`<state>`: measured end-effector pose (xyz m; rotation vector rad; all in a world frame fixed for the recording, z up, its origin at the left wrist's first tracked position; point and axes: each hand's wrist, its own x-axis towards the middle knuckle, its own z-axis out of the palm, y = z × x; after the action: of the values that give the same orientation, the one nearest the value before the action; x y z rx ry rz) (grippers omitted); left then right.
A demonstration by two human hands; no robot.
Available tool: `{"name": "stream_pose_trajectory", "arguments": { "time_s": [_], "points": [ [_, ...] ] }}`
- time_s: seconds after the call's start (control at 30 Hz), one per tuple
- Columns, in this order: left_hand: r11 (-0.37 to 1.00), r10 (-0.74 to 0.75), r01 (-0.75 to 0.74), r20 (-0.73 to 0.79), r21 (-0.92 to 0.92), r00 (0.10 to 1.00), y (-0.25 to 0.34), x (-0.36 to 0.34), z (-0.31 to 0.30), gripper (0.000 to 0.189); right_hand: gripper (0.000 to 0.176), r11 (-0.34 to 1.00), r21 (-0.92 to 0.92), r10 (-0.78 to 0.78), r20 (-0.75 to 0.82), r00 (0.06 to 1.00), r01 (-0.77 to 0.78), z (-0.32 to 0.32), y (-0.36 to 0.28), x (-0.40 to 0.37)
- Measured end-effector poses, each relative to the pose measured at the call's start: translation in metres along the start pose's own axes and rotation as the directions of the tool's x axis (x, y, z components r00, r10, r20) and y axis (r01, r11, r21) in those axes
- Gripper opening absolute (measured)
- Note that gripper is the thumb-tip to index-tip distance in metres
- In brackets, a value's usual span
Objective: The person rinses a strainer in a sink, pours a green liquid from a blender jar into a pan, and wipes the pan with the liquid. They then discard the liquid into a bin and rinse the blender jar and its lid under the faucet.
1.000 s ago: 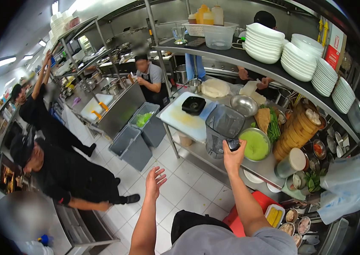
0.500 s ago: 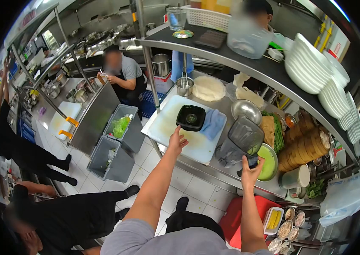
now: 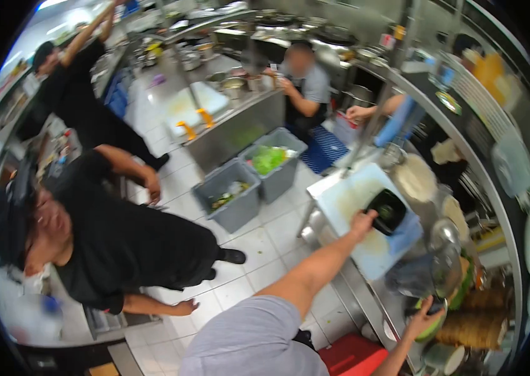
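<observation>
My left hand (image 3: 363,225) grips the near left edge of a black square lid-like piece (image 3: 388,210) over the white cutting board (image 3: 345,203). Under and beside that piece lies a blue cloth (image 3: 406,240). Farther right, my right hand (image 3: 425,318) is closed on the dark handle of a clear blender jar (image 3: 445,274), which is blurred. Just below the jar, a bowl of green liquid (image 3: 428,331) is partly hidden by my right hand. A round pale sheet (image 3: 415,178) lies beyond the board.
Two grey bins (image 3: 233,216) with green scraps stand on the floor. A person in black (image 3: 133,229) stands close at left; another in grey (image 3: 307,78) is across the aisle. A shelf edge (image 3: 465,147) arches over the counter. A red lid (image 3: 354,357) sits low at right.
The view has swung left, so the counter appears farther right. My left hand has closed on the black piece's edge. The person in black at left now appears nearer and upright.
</observation>
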<state>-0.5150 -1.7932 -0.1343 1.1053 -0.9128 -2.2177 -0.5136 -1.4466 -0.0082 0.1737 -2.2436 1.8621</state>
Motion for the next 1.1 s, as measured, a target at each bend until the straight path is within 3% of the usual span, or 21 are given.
{"name": "stream_pose_trajectory", "arguments": {
  "time_s": [0.17,0.23,0.37,0.57,0.67,0.77,0.87,0.97,1.0,1.1],
  "points": [
    [0.989,-0.029,0.04,0.082,-0.139,0.996,0.013,-0.035,-0.015,0.077,0.068,1.0,0.004,-0.021,0.019,1.0,0.021,-0.009,0.02,0.01],
    [0.995,-0.004,0.012,0.094,-0.095,0.996,0.02,-0.055,-0.029,0.073,0.068,1.0,-0.01,0.002,0.073,0.997,-0.001,-0.013,0.024,0.016],
    [0.989,0.024,-0.012,0.077,-0.151,0.997,0.031,-0.123,-0.068,0.064,0.073,0.995,-0.049,-0.086,0.114,0.99,0.092,-0.01,0.017,0.012],
    [0.969,0.039,-0.034,0.015,-0.246,0.999,0.005,-0.237,-0.138,0.056,0.062,0.987,-0.088,-0.115,0.183,0.976,0.132,-0.012,0.018,0.013],
    [0.968,0.025,-0.031,-0.025,-0.248,0.999,-0.021,-0.291,-0.175,0.048,0.063,0.971,-0.126,-0.175,0.205,0.963,0.203,-0.015,0.031,0.019],
    [0.969,-0.007,-0.017,-0.097,-0.247,0.995,-0.038,-0.344,-0.199,0.042,0.066,0.887,-0.227,-0.371,0.169,0.913,0.402,-0.016,0.039,0.023],
    [0.963,0.01,-0.051,-0.152,-0.264,0.988,-0.052,-0.377,-0.212,0.041,0.067,0.956,-0.157,-0.219,0.186,0.958,0.249,-0.016,0.026,0.016],
    [0.953,0.001,-0.057,-0.185,-0.296,0.983,-0.058,-0.394,-0.21,0.039,0.065,0.925,-0.196,-0.301,0.148,0.942,0.327,-0.014,0.016,0.01],
    [0.951,0.005,-0.06,-0.178,-0.304,0.984,-0.059,-0.393,-0.208,0.039,0.063,0.948,-0.129,-0.27,0.151,0.951,0.29,-0.013,0.012,0.008],
    [0.944,0.02,-0.069,-0.155,-0.321,0.988,-0.059,-0.393,-0.2,0.038,0.063,0.93,-0.185,-0.289,0.161,0.944,0.317,-0.014,0.01,0.007]
  ]
}}
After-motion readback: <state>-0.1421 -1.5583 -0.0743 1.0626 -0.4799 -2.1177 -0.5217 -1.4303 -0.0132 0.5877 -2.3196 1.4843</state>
